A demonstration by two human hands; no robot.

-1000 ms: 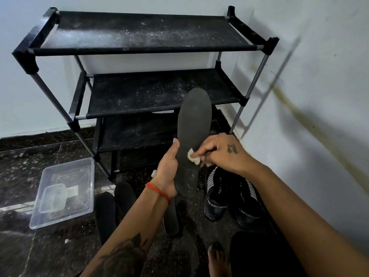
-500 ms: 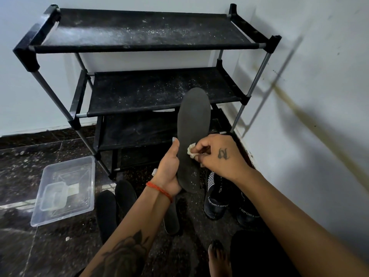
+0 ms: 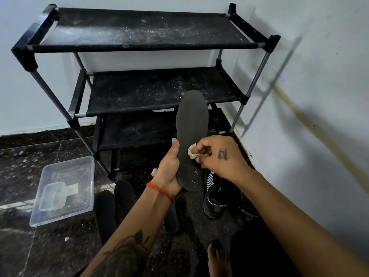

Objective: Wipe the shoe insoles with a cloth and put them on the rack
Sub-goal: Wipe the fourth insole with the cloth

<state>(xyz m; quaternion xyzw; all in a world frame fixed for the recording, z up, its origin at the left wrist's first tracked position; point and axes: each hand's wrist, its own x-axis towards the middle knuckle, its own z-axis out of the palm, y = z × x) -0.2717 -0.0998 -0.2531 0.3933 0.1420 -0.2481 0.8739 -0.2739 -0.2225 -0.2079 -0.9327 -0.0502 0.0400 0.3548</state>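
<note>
My left hand (image 3: 168,168) grips a dark grey insole (image 3: 191,124) by its heel end, holding it upright in front of the rack. My right hand (image 3: 217,156) pinches a small whitish cloth (image 3: 192,151) and presses it against the middle of the insole. The black shoe rack (image 3: 139,47) stands behind, with dusty shelves that hold nothing. Three more dark insoles lie on the floor: two (image 3: 105,212) (image 3: 124,196) left of my left forearm and one (image 3: 171,220) partly hidden under it.
A pair of black sport shoes (image 3: 215,198) stands on the floor under my right wrist, close to the white wall (image 3: 309,96). A clear plastic box (image 3: 63,192) lies at the left on the dark speckled floor. A bare foot (image 3: 217,258) shows at the bottom.
My right hand has slid the cloth a little to the left and up across the insole. The left hand and insole have stayed almost in place.
</note>
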